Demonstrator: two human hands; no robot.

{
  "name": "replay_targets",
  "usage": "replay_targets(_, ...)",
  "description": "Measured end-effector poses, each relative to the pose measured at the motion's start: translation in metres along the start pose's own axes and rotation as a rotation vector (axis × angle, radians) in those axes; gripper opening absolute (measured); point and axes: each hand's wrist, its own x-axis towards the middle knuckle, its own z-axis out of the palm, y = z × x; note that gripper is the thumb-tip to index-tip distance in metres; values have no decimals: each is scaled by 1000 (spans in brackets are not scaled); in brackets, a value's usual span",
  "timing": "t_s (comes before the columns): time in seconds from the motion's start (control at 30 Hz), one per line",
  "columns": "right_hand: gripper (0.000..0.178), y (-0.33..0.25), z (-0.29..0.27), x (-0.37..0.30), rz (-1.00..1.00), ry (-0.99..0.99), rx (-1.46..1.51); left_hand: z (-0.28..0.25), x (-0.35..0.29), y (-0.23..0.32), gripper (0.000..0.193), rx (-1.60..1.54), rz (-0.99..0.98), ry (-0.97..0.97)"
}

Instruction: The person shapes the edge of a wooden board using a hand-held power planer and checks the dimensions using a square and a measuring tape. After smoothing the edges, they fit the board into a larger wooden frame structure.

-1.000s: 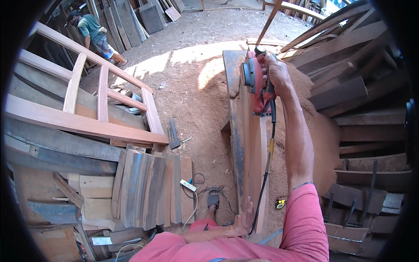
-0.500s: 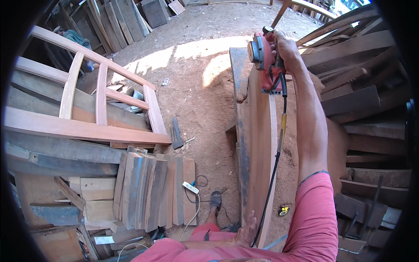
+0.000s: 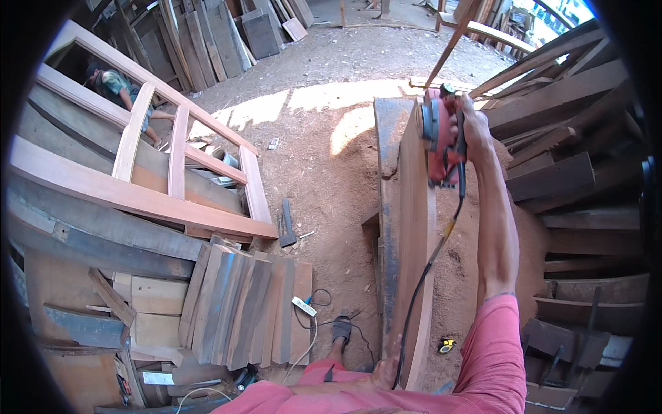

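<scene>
My right hand [image 3: 474,131] grips a red electric planer [image 3: 445,162] by its handle, arm stretched far forward. The planer rests on the far part of a long wooden beam [image 3: 414,276]. Its black cable [image 3: 414,298] has a yellow section and runs back along the beam towards me. Low in the picture, my left hand [image 3: 387,372] lies against the near end of the beam beside the cable, its fingers stretched out and slightly blurred. A worn plank bench [image 3: 387,159] lies along the beam's left side.
A reddish wooden frame [image 3: 172,145] leans at left above stacked boards [image 3: 241,303]. A power strip [image 3: 303,306] lies near my foot. A tape measure [image 3: 447,346] sits right of the beam. Timber [image 3: 565,172] piles up at right. Another person [image 3: 117,86] is beyond the frame.
The planer and my right hand have come slightly nearer along the beam. The view has tilted up a little, showing more of the other person at far left.
</scene>
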Motion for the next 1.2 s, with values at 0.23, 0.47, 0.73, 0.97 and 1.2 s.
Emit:
replay_targets(0.23,52,-3,-112,-244,101,-9,-122,1,-9,4,98,-34,102,-15)
replay_targets(0.47,51,19,-171,-468,218,271,-184,-2,-15,14,106,-75,296,6)
replay_targets(0.73,52,84,-210,-641,283,500,-237,-69,61,106,121,-120,204,-121)
replay_targets(0.97,42,127,-213,-729,368,523,-252,-136,176,239,119,-175,-86,-157)
replay_targets(1.2,45,148,-202,-793,416,540,-197,-132,197,249,116,-312,-64,-102)
